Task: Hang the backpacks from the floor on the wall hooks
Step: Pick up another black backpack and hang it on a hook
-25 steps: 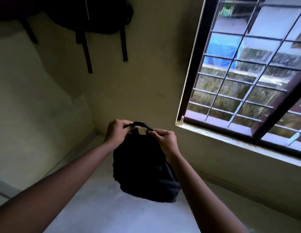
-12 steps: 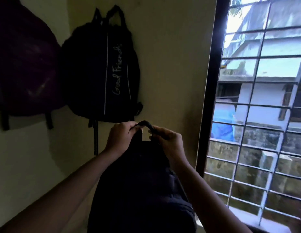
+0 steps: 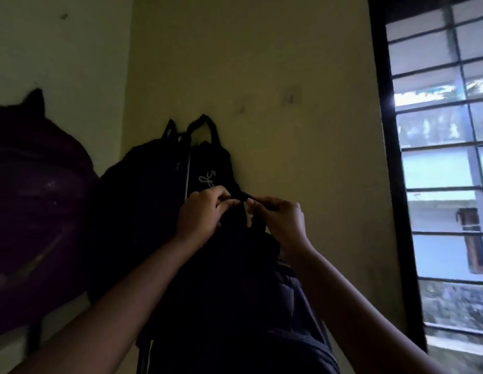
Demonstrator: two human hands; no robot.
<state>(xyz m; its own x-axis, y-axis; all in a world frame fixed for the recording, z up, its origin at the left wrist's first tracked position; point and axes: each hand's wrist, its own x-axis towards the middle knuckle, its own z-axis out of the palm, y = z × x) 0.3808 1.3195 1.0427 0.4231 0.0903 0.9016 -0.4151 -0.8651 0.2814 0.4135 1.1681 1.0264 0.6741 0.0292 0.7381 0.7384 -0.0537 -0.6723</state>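
I hold a dark backpack up in front of the wall by its top loop. My left hand and my right hand each pinch one end of that loop, spread between them. Right behind my hands a black backpack with white lettering hangs on the wall by its handle. A dark purple backpack hangs to its left on the side wall. A small hook shows on the wall above and right of my hands, blurred.
A barred window with a dark frame fills the right side. Bare yellowish wall lies between the hanging black backpack and the window frame. The corner of the room runs down at the left.
The view has tilted up from the floor to the wall. Both hands have lifted the dark backpack from floor level to the height of the hanging black backpack.
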